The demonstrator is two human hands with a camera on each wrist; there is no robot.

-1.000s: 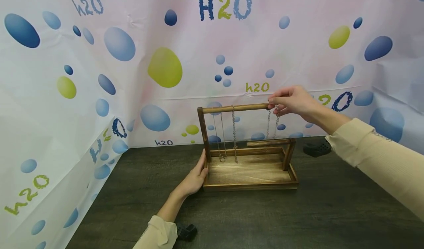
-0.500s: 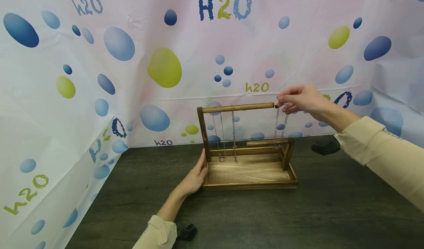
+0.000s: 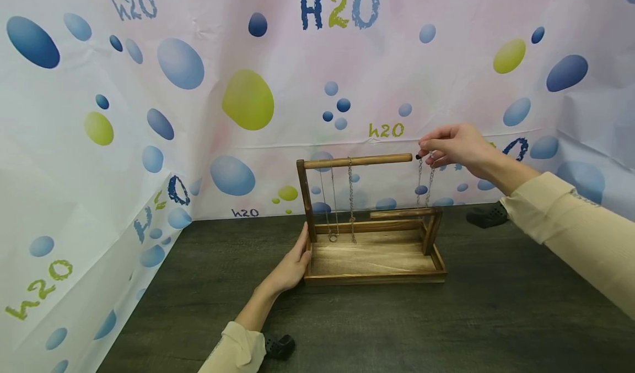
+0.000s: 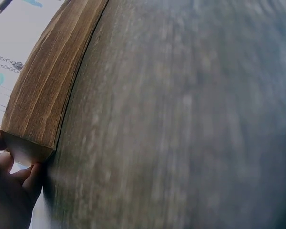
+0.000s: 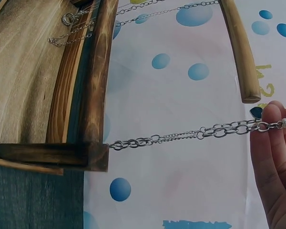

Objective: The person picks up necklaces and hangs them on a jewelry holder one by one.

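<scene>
A wooden jewellery stand (image 3: 375,279) has a tray base, an upper bar (image 3: 367,161) and a shorter lower bar (image 3: 404,213). My right hand (image 3: 458,147) pinches a silver chain necklace (image 5: 224,131) just beyond the free right end of the upper bar. Its two strands hang down behind the lower bar. A small dark stone (image 5: 256,112) shows at the fingertips in the right wrist view. My left hand (image 3: 289,271) rests with extended fingers against the stand's left end, and the left wrist view shows its fingers (image 4: 33,183) at the tray's corner.
From the upper bar hang a thin necklace with a ring pendant (image 3: 333,238) and a thicker chain (image 3: 351,196). The stand sits on a dark wood-grain table (image 3: 372,329). A patterned sheet (image 3: 297,59) rises behind it. Black straps with cameras ride on both wrists.
My right hand has moved rightward with the necklace, from the upper bar's end to past it, then slightly further right and up. My left hand and the stand stay put.
</scene>
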